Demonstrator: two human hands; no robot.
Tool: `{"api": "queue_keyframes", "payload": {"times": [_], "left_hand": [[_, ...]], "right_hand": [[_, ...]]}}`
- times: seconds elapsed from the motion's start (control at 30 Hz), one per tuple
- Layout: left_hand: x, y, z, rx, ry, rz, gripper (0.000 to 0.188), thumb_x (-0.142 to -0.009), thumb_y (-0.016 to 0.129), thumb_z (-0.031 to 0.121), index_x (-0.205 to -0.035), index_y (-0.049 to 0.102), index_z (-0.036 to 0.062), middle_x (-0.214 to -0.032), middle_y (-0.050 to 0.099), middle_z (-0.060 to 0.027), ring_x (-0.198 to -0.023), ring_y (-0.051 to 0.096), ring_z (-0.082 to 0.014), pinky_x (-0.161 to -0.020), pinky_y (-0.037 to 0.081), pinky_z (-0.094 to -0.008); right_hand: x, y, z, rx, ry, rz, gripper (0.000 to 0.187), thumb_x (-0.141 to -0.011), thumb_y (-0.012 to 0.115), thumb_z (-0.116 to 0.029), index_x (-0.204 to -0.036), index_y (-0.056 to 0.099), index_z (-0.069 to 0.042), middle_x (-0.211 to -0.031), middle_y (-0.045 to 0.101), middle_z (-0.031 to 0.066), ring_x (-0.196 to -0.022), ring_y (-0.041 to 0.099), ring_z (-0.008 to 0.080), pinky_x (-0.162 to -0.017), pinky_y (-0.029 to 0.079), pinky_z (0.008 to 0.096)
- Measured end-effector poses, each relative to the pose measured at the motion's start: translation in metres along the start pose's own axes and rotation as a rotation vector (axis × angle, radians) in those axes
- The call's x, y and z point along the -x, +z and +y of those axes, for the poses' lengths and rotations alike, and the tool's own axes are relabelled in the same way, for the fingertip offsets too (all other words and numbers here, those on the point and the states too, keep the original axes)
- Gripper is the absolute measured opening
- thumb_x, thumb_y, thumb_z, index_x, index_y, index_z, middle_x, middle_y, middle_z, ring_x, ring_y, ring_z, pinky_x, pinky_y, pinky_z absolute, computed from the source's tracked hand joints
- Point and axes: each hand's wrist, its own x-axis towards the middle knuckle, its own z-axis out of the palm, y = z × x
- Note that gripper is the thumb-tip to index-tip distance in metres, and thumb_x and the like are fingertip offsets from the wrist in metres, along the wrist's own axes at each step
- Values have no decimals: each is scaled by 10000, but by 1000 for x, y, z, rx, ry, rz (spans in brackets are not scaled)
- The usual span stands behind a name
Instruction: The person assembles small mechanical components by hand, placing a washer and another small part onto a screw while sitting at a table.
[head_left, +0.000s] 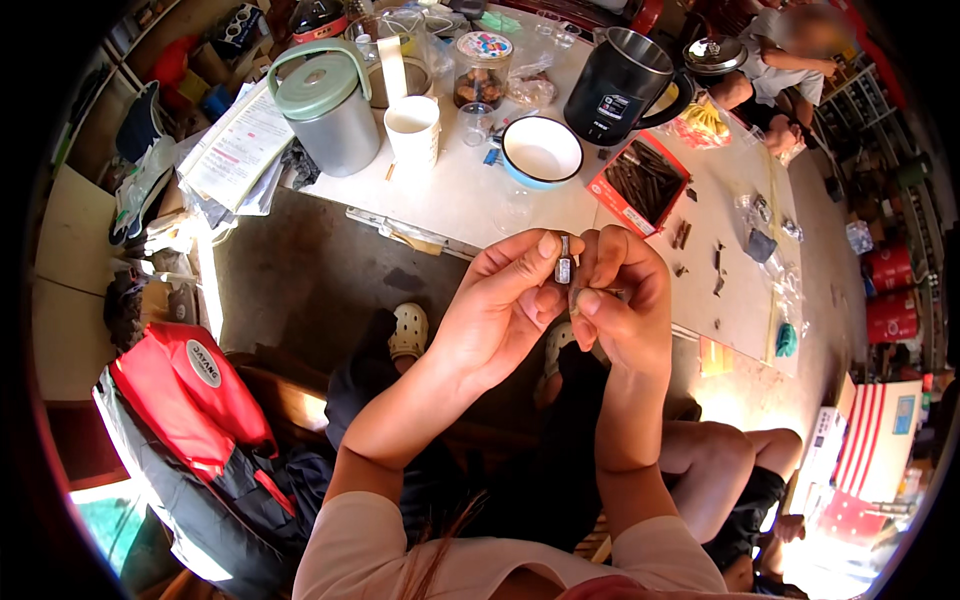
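Note:
In front of my body, both hands are raised close together near the table's front edge. My left hand pinches a small silver metal piece with a narrow upper end and a thicker lower part; I cannot tell its exact kind. Right beside it, my right hand has its fingers curled and thumb pressed in. Something small seems to sit between thumb and fingers there, mostly hidden. Just beyond the hands lies a red open box filled with dark brown, stick-like pieces.
The pale table bears a white-and-blue bowl, black kettle, paper cup, grey lidded pail and papers. Dark scraps lie at right. Another person sits at the far right; a red bag stands left.

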Motion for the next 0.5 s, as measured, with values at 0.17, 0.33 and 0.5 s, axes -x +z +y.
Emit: {"api": "queue_keyframes", "payload": {"times": [0.17,0.33,0.5], "left_hand": [[0,-5,0,-34,10,-9,195,-889,570,188,-945,622,9,-746,562,25,-539,395,-19,-521,344,-169],[-1,-6,-1,-195,63,6,206,-899,545,209,-934,605,16,-694,547,-7,-541,471,-72,-526,457,-279],[-6,-12,-5,-285,124,-1,181,-897,545,182,-917,600,11,-806,580,-54,-594,546,-134,-537,501,-309]], "right_hand": [[-1,4,6,-64,-39,71,191,-731,613,72,-715,449,-26,-681,464,32,-461,496,104,-394,427,216],[0,6,7,31,-44,106,184,-731,607,73,-728,451,-24,-703,460,32,-454,455,87,-388,419,210],[-2,8,10,-5,-36,203,182,-717,567,104,-734,443,-28,-715,453,34,-456,434,82,-377,395,206]]}}
